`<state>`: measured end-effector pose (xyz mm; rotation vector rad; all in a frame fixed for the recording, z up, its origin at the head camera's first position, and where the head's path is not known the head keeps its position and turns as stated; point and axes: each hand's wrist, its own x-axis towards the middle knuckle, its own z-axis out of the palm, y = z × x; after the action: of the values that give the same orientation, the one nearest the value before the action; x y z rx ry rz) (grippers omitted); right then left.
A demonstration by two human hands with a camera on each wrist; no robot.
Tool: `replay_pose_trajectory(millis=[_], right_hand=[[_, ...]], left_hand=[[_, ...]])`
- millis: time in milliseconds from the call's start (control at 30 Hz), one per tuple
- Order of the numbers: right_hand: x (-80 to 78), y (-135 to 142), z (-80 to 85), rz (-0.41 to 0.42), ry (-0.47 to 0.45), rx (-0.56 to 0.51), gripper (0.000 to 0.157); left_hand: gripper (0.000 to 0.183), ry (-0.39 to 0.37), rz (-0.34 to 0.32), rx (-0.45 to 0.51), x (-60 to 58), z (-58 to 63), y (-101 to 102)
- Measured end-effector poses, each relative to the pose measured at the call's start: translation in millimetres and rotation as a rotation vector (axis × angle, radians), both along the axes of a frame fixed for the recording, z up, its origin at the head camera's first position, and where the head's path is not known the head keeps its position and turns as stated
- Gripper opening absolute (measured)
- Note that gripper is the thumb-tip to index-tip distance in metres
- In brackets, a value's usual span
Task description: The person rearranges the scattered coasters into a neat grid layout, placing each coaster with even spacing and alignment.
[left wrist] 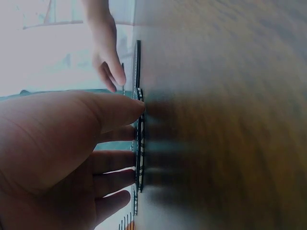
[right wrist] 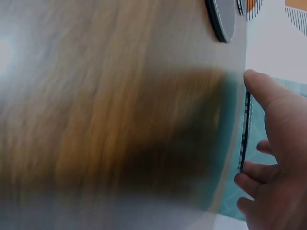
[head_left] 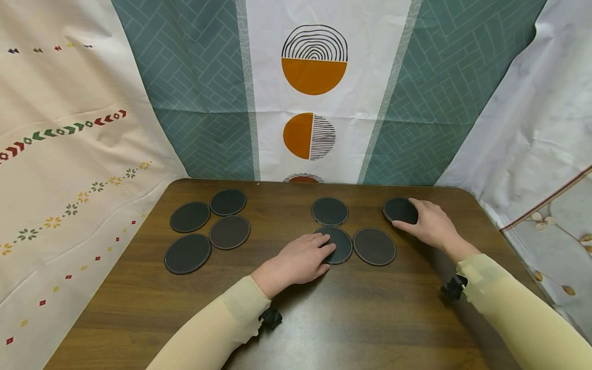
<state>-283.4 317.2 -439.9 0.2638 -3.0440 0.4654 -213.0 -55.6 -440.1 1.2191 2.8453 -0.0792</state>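
My left hand [head_left: 300,259] rests on a round black coaster [head_left: 343,246] in the middle of the table. Its fingers lie fairly straight over the top, and the left wrist view shows the thumb [left wrist: 122,108] at the near rim. Farther right, my right hand [head_left: 431,222] holds another black coaster [head_left: 399,210] by its edge, thumb on one side and fingers on the other. In the right wrist view that coaster [right wrist: 245,129] appears edge-on; whether it touches the table I cannot tell. A brownish coaster [head_left: 374,246] lies between the hands, and a dark coaster [head_left: 330,211] sits behind the left fingers.
Several more coasters lie grouped at the left: a brownish one [head_left: 229,232] and dark ones, including a front one [head_left: 187,254]. The brown wooden table [head_left: 351,329] ends at a patterned cloth [head_left: 208,103] behind. Light cloths hang at both sides.
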Motion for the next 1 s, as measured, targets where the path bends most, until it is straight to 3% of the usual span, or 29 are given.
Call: replay_pose_trajectory(millis=[1000], right_hand=[[-20.8,-56,-1.1,0.061,-0.055,0.005,0.097]], left_hand=[[0.055,0.007,-0.005,-0.012,0.5,0.6,0]])
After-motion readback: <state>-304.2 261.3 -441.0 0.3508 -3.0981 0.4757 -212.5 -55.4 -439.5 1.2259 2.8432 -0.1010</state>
